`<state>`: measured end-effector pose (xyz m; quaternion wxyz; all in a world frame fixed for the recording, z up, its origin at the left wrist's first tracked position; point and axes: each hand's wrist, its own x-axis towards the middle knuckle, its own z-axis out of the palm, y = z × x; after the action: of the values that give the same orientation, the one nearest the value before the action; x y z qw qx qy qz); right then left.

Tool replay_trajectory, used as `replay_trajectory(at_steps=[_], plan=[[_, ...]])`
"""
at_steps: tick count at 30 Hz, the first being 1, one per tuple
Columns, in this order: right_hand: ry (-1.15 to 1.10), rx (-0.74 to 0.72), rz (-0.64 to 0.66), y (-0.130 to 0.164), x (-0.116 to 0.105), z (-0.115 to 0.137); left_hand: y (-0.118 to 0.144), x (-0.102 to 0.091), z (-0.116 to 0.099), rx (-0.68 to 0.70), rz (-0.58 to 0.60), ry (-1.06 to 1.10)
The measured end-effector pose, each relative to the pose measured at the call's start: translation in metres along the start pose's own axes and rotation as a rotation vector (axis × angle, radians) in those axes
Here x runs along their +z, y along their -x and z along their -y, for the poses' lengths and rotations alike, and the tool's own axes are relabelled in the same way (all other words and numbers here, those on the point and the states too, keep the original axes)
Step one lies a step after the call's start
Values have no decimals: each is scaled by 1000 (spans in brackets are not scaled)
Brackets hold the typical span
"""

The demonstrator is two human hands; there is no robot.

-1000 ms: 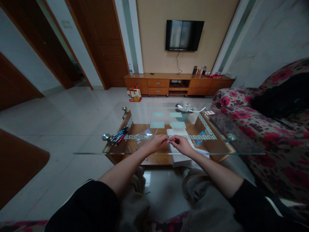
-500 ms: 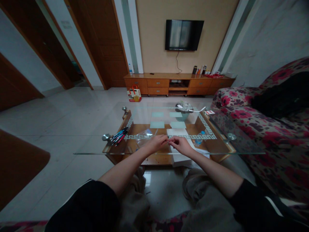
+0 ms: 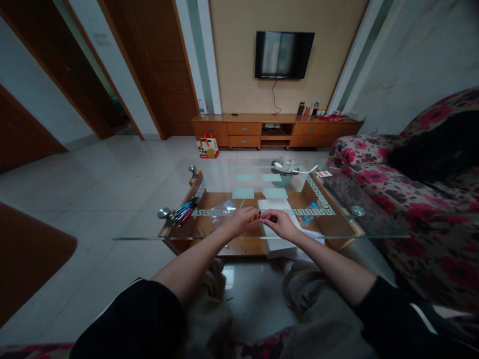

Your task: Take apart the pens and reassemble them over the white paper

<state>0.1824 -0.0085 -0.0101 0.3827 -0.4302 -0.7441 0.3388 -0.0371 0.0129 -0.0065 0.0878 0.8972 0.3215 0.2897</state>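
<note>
Both hands meet over the glass table [image 3: 337, 234] — the left hand [image 3: 241, 222] and right hand [image 3: 280, 223] pinch a small dark piece [image 3: 259, 215] between their fingertips, too small to identify. Pens [image 3: 183, 209] lie well to the left; a clear bag [image 3: 223, 207] sits just beyond the left hand.

We have a single view, from a camera worn on the head, looking forward and down over the near edge of the glass counter [image 3: 262, 177]. It sits close above our own arms, so the left hand [image 3: 241, 221] and right hand [image 3: 280, 223] fall at the middle of the frame, just past that near edge. The lens is wide: beyond the counter's far edge it takes in the floor, the cabinet [image 3: 277, 129] and the television [image 3: 284, 55] well apart on the facing wall, and the sofa [image 3: 411, 199] along the counter's right edge.
</note>
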Motion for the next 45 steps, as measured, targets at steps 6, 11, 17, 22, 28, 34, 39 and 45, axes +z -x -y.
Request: replay_trajectory(at_steps=[6, 11, 17, 22, 28, 34, 39, 45], plan=[[77, -19, -10, 0, 0, 0, 0, -6, 2, -79, -24, 32], [24, 38, -81, 1, -2, 0, -2, -11, 5, -224, -141, -6], [-39, 61, -91, 0, 0, -3, 10, -5, 31, -413, -90, -99], [-50, 71, -91, -2, 3, -5, 20, -2, 47, -387, 101, -124], [-62, 70, -122, 0, -1, 2, 16, -1, 50, -450, 78, -83], [-102, 60, -239, -2, -4, 11, 5, -7, 33, -426, -147, 108], [-90, 59, -403, -5, -5, 19, -1, -4, 11, -402, -93, 503], [-81, 65, -472, -3, -7, 29, -3, 10, -2, -389, 133, 850]])
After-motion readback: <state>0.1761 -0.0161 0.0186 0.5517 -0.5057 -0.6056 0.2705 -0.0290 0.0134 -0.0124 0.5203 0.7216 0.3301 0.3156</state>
